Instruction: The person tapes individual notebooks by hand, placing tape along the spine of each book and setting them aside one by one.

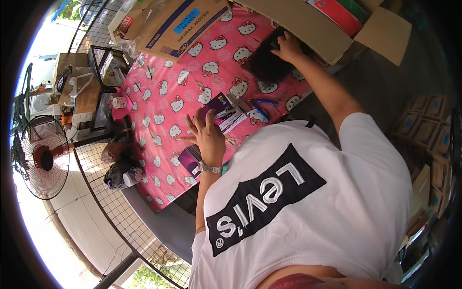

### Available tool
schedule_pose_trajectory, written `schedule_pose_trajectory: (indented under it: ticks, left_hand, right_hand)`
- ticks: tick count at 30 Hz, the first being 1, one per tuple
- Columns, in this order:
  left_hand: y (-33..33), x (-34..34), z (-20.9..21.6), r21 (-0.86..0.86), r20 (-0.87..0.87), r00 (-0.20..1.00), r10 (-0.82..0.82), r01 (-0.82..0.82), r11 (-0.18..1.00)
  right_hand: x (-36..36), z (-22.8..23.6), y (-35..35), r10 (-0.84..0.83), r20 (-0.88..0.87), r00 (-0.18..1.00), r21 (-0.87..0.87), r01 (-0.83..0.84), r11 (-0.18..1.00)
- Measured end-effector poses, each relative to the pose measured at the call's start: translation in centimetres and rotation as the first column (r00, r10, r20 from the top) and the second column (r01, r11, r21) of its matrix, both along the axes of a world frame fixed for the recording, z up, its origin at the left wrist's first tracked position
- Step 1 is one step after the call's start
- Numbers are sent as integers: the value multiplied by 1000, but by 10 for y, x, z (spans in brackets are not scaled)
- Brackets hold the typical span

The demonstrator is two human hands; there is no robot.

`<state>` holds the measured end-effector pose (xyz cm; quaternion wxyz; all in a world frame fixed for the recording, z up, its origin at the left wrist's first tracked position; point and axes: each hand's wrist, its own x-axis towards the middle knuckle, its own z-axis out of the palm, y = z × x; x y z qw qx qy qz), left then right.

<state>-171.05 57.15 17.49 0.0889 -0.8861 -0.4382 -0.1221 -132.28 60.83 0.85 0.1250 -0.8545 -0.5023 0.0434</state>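
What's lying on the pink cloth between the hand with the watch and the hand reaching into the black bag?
In the head view, between the left hand and the right hand at the black bag lie spiral notebooks and blue pens.

Matt pink printed cloth over the table, glossy paper covers on the spiral notebooks, matt brown cardboard boxes, shiny metal wristwatch, black wire mesh panel, soft white cotton shirt.
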Motion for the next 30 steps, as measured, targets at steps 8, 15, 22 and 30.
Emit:
schedule_pose_trajectory:
  ticks: [8, 15, 22, 30]
  left_hand:
    - [20, -14, -8, -193, 270, 957, -109, 164, 967]
    - [22, -12, -9, -203, 321, 942, -96, 168, 965]
    - [37, -29, -12, -211, 480, 876, -43, 163, 964]
    - [44, -45, -10, -406, 549, 831, 87, 174, 897]
  right_hand:
    - [-125, 143, -1, 356, -912, -205, 409, -530, 743]
    - [-152, 157, 4, 124, -837, -532, 450, -544, 708]
    - [-148, 147, 26, 503, -864, -30, 323, -799, 507]
    - [-161, 154, 42, 286, -939, -189, 326, -751, 575]
